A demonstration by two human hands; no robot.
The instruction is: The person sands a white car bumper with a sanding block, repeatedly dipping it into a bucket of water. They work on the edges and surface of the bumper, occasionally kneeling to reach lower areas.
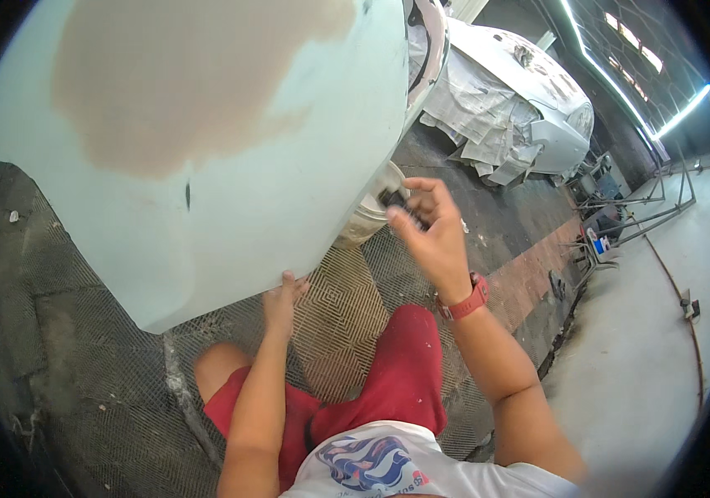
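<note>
Thumb and fingers of the right hand point(434, 238) pinch a small dark object point(395, 200), slightly blurred, just off centre of the head camera's view toward half past two. A red watch point(460, 308) circles that wrist. Toward eight o'clock, the left hand point(280, 300) touches the near edge of a large pale-green panel point(230, 224); whether it clasps the edge or only rests there, one cannot tell. The panel spreads out toward ten o'clock, bearing a broad brown patch point(176, 79) and, below it, a short dark mark point(188, 195).

Behind the dark object, near the centre, stands a whitish bucket point(357, 230), partly hidden by the panel and the right hand. Textured floor tiles point(340, 286) run beneath. The person's red shorts point(405, 361) show toward five o'clock, the printed white T-shirt point(459, 466) at six.

Farther off, between one and two o'clock, sits a white car body point(550, 83), its near side draped in paper sheets point(475, 104). A lit tube point(683, 112) glows at two o'clock, while a broad white surface point(629, 365) fills the area around four.
</note>
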